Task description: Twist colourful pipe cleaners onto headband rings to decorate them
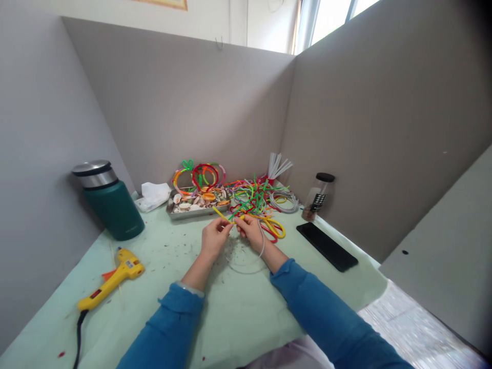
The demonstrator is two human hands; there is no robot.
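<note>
My left hand and my right hand meet over the middle of the table, fingers pinched. Between them runs a thin yellow strip, its free end sticking out up and left past my left fingers. A thin pale wire ring hangs from the fingertips and loops down below my hands, passing over my right wrist. Just behind the hands lies a tangled pile of coloured pipe cleaners, a green one reaching toward my fingertips. Yellow and red loops rest beside my right hand.
A metal tray of shells with coloured rings stands behind. At left are a green bottle, white tissue and a yellow glue gun. At right are a jar, a black phone and grey wire coils.
</note>
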